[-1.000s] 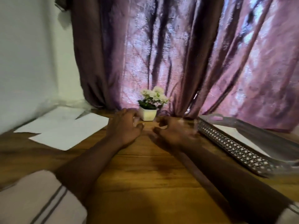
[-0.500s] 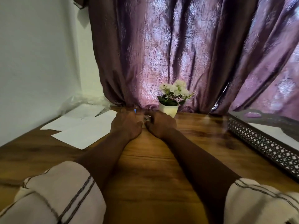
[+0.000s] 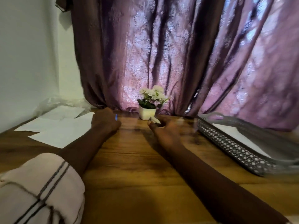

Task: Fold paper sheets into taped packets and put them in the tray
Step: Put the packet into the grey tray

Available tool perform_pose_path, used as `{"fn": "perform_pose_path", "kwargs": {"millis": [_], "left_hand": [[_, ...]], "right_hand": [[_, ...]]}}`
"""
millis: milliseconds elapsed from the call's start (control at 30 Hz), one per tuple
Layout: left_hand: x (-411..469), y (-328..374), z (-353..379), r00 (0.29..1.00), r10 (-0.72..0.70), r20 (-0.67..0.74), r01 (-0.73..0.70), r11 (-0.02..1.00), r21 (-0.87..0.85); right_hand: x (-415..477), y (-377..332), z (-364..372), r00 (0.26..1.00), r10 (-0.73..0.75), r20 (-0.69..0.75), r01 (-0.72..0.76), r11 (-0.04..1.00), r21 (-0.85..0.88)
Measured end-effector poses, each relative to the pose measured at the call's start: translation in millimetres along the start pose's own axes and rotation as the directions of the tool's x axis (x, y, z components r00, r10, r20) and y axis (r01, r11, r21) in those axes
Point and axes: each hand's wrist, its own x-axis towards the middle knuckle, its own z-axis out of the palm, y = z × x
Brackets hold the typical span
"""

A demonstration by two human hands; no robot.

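One small folded packet [image 3: 154, 120] is pinched in the right hand [image 3: 163, 131] at frame centre, just in front of the flower pot [image 3: 147, 113]. The tray [image 3: 242, 147] lies toward the right edge, long axis running diagonally, nearer this hand. The left hand [image 3: 105, 123] is clenched on something blue [image 3: 116, 117], beside the paper sheets [image 3: 59, 131] on the table [image 3: 137, 167].

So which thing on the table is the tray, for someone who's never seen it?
Follow the purple curtain down to the wooden table. On its right edge, right of the flowerpot, sits the tray: the only metal thing, with lattice-patterned walls.
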Motion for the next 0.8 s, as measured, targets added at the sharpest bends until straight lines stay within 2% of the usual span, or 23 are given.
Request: {"fn": "perform_pose_path", "kwargs": {"millis": [100, 200, 267, 333, 400, 500, 633, 800], "left_hand": [[-12.0, 7.9, -5.5, 0.999, 0.026, 0.047, -0.026, 1.0, 0.004], [-28.0, 17.2, -11.4, 0.996, -0.039, 0.083, 0.053, 0.985, -0.165], [-49.4, 33.6, -17.9, 0.991, -0.05, 0.126, 0.098, 0.908, -0.408], [-84.7, 59.8, -24.3, 0.981, 0.015, 0.195, 0.113, 0.772, -0.626], [-119.0, 84.1, -20.2, 0.975, 0.126, 0.185, 0.044, 0.702, -0.711], [-168.1, 118.1, -8.9, 0.952, 0.257, 0.165, -0.077, 0.725, -0.685], [-216.0, 162.1, 7.7, 0.922, 0.377, 0.088, -0.284, 0.813, -0.508], [-243.6, 196.5, 19.3, 0.893, 0.423, 0.151, -0.367, 0.882, -0.296]], "right_hand": [[-27.9, 0.8, -68.7, 0.999, -0.028, -0.04, 0.02, 0.983, -0.18], [-59.0, 2.3, -134.0, 0.997, -0.019, -0.079, -0.006, 0.954, -0.301], [-79.7, 1.5, -170.5, 0.996, -0.02, -0.09, -0.018, 0.915, -0.403], [-94.2, 3.4, -197.3, 0.996, -0.011, -0.091, -0.036, 0.866, -0.499], [-100.3, 5.6, -211.7, 0.997, -0.014, -0.076, -0.032, 0.816, -0.577], [-104.0, 16.4, -221.1, 0.998, -0.03, -0.049, -0.011, 0.739, -0.674], [-109.7, 36.1, -219.0, 0.999, -0.009, -0.044, -0.027, 0.667, -0.745], [-110.3, 42.3, -218.0, 1.0, 0.006, -0.017, -0.016, 0.638, -0.77]]}}
